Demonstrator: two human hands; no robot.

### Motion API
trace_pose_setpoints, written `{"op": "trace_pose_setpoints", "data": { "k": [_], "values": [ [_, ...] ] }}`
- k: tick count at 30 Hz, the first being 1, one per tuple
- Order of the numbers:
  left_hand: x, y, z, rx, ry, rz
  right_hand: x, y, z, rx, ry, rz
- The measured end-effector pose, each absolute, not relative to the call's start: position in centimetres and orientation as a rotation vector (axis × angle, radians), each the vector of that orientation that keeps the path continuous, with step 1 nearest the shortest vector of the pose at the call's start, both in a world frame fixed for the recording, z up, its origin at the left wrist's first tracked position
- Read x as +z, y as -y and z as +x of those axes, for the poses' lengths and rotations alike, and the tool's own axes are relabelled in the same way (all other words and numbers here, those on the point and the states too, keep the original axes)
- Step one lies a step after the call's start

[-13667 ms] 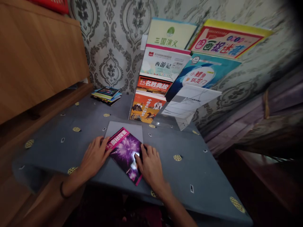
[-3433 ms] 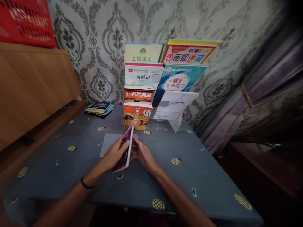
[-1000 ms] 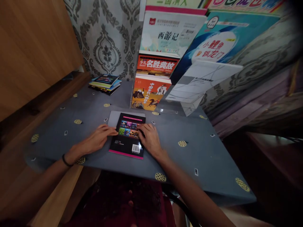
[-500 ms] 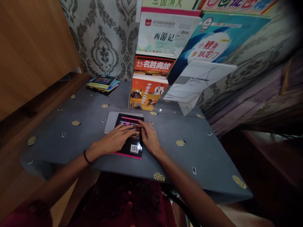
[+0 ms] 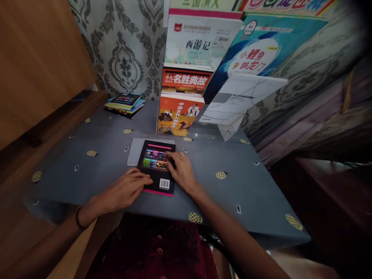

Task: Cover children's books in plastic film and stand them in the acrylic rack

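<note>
A black book [image 5: 158, 176] with a pink bottom edge lies closed on the table, its barcode and rows of small coloured pictures facing up. My left hand [image 5: 130, 188] rests on its lower left edge, fingers stretched out over the cover. At the right edge, my right hand [image 5: 183, 170] touches the cover with bent fingertips, thumb apart from the index finger. Neither hand is closed around the book. Partly hidden beneath the book is a flat light grey object [image 5: 135, 151], which shows at the upper left.
A clear stand behind holds an orange book [image 5: 180, 116], a white book [image 5: 202, 38], a blue book [image 5: 252, 58] and a grey-white booklet [image 5: 241, 99]. Several books form a small stack [image 5: 124, 104] at the back left. A grey patterned cloth [image 5: 232, 193] covers the table.
My left hand has slid left and toward me, from the middle of the cover to its lower left edge, uncovering the pictures. My right hand stays at the right edge.
</note>
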State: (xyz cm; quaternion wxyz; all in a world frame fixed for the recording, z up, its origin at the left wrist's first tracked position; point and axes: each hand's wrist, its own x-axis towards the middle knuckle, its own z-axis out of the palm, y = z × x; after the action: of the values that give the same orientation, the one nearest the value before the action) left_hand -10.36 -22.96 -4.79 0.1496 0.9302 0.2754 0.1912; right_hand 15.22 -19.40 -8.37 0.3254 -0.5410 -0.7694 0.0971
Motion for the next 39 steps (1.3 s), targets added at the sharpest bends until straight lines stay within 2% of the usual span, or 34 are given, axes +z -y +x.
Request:
{"op": "trace_pose_setpoints", "data": {
  "k": [4, 7, 15, 20, 25, 28, 33, 36, 39],
  "values": [
    [-5.3, 23.0, -11.1, 0.767, -1.209, 2.417, -7.9, 20.0, 14.7, 0.150, 2.103, -1.445],
    [-5.3, 22.7, -11.1, 0.794, -1.409, 2.215, -7.6, 20.5, 14.3, 0.074, 2.163, -1.452],
    [-3.3, 20.8, -10.6, 0.710, -1.390, 1.417, -6.9, 21.1, 13.6, 0.026, 2.240, -1.473],
    [-2.7, 20.1, -9.8, 0.579, -1.351, 1.210, -6.7, 21.1, 13.7, 0.050, 2.236, -1.442],
    [-2.7, 20.2, -7.7, 0.578, -1.239, 1.307, -6.8, 21.0, 13.8, 0.042, 2.232, -1.420],
    [-1.9, 20.6, -6.1, 0.640, -1.224, 1.648, -6.6, 21.0, 13.8, 0.031, 2.242, -1.415],
    [0.0, 21.7, -3.4, 0.433, -1.338, 2.169, -6.3, 21.2, 14.1, 0.085, 2.252, -1.380],
    [0.8, 22.0, -2.9, 0.408, -1.359, 2.194, -6.4, 21.2, 14.3, 0.158, 2.240, -1.350],
    [1.4, 22.0, -3.4, 0.544, -1.308, 2.109, -6.1, 21.1, 14.4, 0.292, 2.120, -1.312]
  ]
}}
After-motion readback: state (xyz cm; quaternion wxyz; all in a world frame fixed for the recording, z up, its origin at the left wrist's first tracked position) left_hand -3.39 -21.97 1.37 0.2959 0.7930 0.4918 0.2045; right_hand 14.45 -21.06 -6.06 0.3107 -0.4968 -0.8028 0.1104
